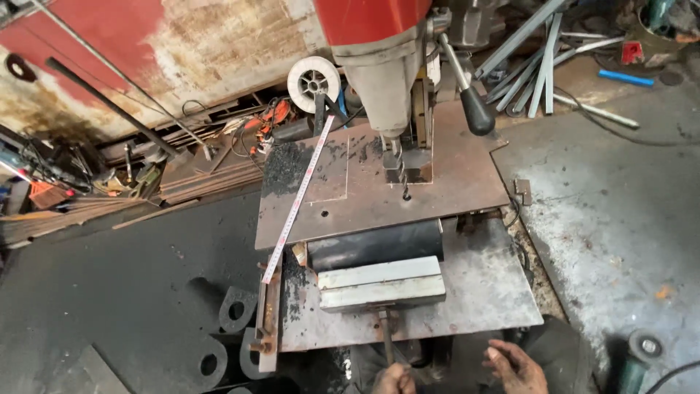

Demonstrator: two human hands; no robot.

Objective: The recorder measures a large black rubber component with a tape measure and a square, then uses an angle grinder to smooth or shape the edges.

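Left hand (394, 379) fist-gripping vise handle (385, 337) below grey vise (380, 283), right hand (516, 367) beside it, fingers loosely curled, empty; rusty plate (379, 182) above vise under drill bit (401, 175) looks unclamped, could spin.

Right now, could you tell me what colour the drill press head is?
Red, seen in the head view: drill press head.

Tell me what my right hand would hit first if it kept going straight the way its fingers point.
The right hand points up-left. Its fingers would probably first meet the near edge of the flat grey steel plate, then the pale rectangular metal block on it; depth is unclear.
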